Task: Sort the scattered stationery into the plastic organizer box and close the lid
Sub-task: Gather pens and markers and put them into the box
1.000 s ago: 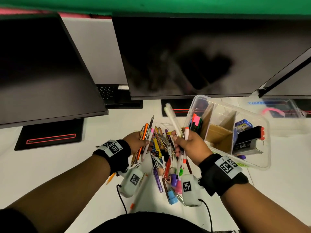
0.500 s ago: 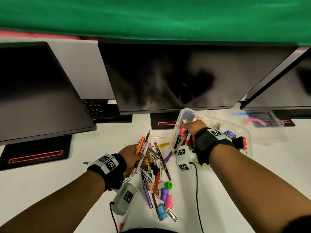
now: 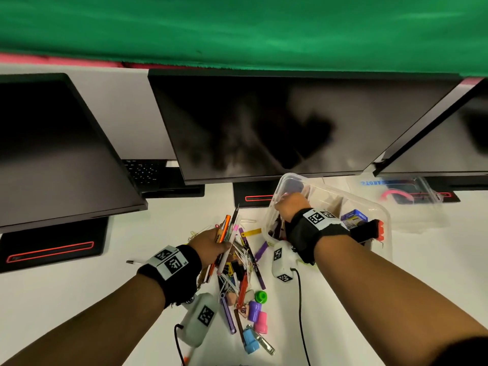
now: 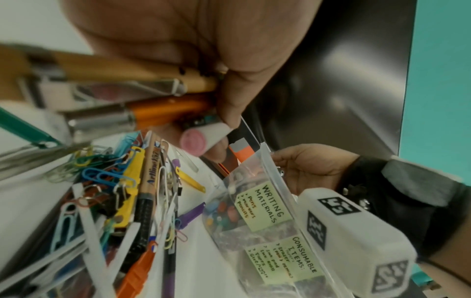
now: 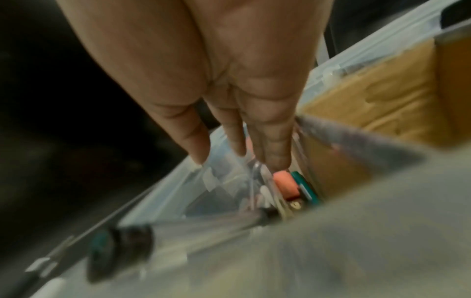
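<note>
We record left hand (image 3: 211, 243): fingers curled round a bundle of pens (image 3: 228, 231) above the loose stationery pile (image 3: 243, 286) mid-worktop | right hand (image 3: 289, 207): fingers straight, holding nothing, reaching into organizer box (image 3: 380, 207) towards the worktop's rear right | lid off.

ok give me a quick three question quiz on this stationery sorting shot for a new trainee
1. True or false: the left hand is empty.
2. Which label is on the organizer box wall beside the right hand? A) writing materials B) fasteners C) paper goods
3. Fill in: the box lid lies ____ the box, under the right-side monitor.

Key
1. False. It grips a bundle of pens and pencils above the loose pile.
2. A. The left wrist view shows the note reading writing materials, with consumable items below it.
3. Beside, so the box is not yet closed.
</note>
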The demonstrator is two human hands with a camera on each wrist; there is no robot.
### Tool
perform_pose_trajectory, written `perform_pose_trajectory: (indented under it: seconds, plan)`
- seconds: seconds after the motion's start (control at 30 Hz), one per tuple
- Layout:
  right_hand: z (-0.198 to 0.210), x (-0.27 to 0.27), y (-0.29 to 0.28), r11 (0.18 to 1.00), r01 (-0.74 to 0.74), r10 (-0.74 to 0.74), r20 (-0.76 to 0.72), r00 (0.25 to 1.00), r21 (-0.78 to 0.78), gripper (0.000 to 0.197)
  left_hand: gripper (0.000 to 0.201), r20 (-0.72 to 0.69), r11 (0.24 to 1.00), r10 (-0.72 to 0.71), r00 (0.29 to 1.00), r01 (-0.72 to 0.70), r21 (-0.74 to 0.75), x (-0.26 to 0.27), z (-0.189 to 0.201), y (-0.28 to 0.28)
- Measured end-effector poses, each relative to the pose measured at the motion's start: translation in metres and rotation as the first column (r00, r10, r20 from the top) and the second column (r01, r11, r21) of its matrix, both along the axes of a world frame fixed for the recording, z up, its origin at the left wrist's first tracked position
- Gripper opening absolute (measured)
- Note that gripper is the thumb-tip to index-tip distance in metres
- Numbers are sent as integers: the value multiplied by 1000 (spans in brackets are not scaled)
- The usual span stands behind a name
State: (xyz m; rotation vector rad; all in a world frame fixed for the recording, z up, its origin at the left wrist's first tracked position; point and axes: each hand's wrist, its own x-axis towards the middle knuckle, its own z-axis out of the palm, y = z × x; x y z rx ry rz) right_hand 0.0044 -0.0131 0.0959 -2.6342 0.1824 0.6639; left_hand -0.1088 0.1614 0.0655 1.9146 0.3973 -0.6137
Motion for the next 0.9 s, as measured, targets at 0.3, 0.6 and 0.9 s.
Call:
perform_pose_trajectory:
  seconds: [0.3, 0.6, 0.9]
  plan:
    - [3, -32, -4, 927, -336, 324, -91, 942, -168, 36, 11, 17, 996, -58, 998, 57, 69, 7, 0, -12]
    - [-8, -26, -14, 903, -312, 339, 43, 940, -295, 37, 11, 69, 996, 36, 997, -30, -85, 13, 23, -29]
    - [0, -74, -69, 921, -374, 388, 367, 846, -111, 21, 9, 144, 990, -121, 982, 108, 91, 45, 49, -71]
